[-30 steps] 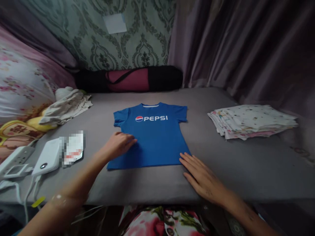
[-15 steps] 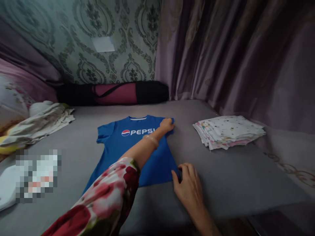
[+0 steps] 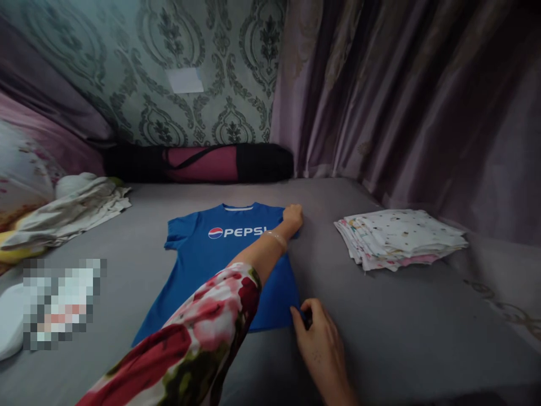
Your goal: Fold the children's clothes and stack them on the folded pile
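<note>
A blue short-sleeved T-shirt [image 3: 192, 270] with a white PEPSI print lies spread flat, its neckline facing away from me. My left hand [image 3: 293, 219] reaches across it, in a flower-patterned sleeve with a clear bracelet at the wrist. Its fingers are closed on the shirt's right sleeve. Down at the lower right corner is my right hand [image 3: 319, 341], thumb and curled index finger pinching the side edge by the hem. My left forearm covers part of the print and the middle of the shirt.
A stack of folded patterned white cloths [image 3: 406, 237] sits to the right on the grey bed sheet [image 3: 406, 332]. Crumpled cloth [image 3: 71, 214] and a blurred-out white item [image 3: 67, 304] lie left. A black and maroon long bag [image 3: 203, 163] rests against the wall, beside curtains [image 3: 329, 101].
My right hand has drawn its thumb and fingers closer together at the shirt's lower corner. The left hand stays on the sleeve, while the view has shifted slightly.
</note>
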`<act>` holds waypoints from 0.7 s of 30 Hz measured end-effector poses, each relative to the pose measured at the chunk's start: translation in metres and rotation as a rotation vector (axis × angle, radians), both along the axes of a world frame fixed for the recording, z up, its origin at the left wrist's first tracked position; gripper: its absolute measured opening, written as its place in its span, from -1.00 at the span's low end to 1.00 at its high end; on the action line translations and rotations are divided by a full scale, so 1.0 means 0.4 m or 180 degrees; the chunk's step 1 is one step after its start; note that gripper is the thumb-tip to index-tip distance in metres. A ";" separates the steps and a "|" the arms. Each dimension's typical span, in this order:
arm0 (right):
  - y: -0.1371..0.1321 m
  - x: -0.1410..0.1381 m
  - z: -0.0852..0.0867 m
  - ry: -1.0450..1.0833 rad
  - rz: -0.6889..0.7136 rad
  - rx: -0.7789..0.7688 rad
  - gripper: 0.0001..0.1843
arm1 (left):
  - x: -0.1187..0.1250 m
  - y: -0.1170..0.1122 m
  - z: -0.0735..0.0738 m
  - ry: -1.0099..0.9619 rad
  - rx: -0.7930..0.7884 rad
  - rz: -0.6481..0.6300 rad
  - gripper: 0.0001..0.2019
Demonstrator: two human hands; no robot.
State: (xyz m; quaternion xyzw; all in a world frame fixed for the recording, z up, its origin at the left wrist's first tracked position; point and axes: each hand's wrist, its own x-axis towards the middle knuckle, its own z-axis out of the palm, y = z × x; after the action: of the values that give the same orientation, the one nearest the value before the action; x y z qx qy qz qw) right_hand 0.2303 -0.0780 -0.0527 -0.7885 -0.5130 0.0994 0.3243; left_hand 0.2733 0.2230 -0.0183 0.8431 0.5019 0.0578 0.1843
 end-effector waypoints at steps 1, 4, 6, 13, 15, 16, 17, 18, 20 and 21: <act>-0.001 -0.003 0.002 0.0086 -0.0046 -0.0070 -0.77 | -0.006 0.011 0.004 -0.0187 -0.0078 0.0154 -0.66; -0.001 -0.013 0.014 0.0305 -0.0111 -0.0113 -0.80 | -0.035 0.053 0.022 -0.0858 -0.0404 0.0552 -0.77; 0.001 -0.020 0.025 0.0395 -0.0095 -0.0022 -0.85 | -0.063 0.082 0.037 -0.1285 -0.0681 0.0720 -0.82; 0.014 -0.079 0.059 0.0289 0.0299 0.0487 -0.86 | -0.208 0.134 0.086 -0.2488 -0.1409 0.1358 -0.95; 0.018 -0.099 0.064 0.0150 0.0461 0.0571 -0.84 | -0.262 0.141 0.088 -0.2680 -0.1484 0.1576 -0.95; 0.019 -0.108 0.066 0.0064 0.0564 0.0590 -0.81 | -0.288 0.144 0.085 -0.2744 -0.1499 0.1694 -0.93; 0.021 -0.116 0.066 -0.0031 0.0688 0.0588 -0.78 | -0.314 0.147 0.078 -0.2784 -0.1509 0.1816 -0.91; 0.022 -0.123 0.066 -0.0138 0.0834 0.0558 -0.74 | -0.338 0.148 0.070 -0.2810 -0.1516 0.1931 -0.89; 0.023 -0.133 0.065 -0.0402 0.1124 0.0447 -0.68 | -0.377 0.148 0.046 -0.2826 -0.1539 0.2126 -0.88; 0.023 -0.137 0.065 -0.0543 0.1255 0.0376 -0.67 | -0.393 0.146 0.032 -0.2823 -0.1557 0.2196 -0.88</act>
State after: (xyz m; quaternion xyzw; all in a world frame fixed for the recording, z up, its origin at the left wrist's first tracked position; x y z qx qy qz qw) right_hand 0.1755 -0.0690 -0.0268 -0.6581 -0.6878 0.0636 0.2996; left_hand 0.1161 0.2813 -0.0055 0.4609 0.6201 0.3426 0.5345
